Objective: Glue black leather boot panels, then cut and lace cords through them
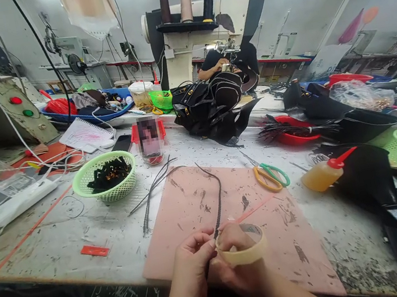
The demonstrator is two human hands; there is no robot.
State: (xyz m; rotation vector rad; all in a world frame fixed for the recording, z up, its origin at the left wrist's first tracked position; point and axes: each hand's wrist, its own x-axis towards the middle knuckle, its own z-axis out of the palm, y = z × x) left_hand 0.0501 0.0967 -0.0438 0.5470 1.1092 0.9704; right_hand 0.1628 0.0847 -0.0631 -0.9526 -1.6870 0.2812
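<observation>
Two bare hands, both occupied: my left hand (189, 268), narrowed to a pinch on the near end of one dark cord (219, 196); my right hand (248, 275), fingers curled through one roll of pale tape (246, 256), close beside that pinch. Whether the right fingertips also grip the cord, I cannot tell. Cord: runs away from me over one pink mat (179, 213), far end loose and bent. Handling notes, my judgement: a firm pinch right at the end, cord lying untwisted, tape ring tipped clear of the fingertips so the contact point shows, light tension only. Surroundings: one pair of scissors (268, 177), orange and green handles, at the mat's far right; several loose dark strips (152, 190) at its far left; one green basket (83, 189) of black pieces beyond them.
</observation>
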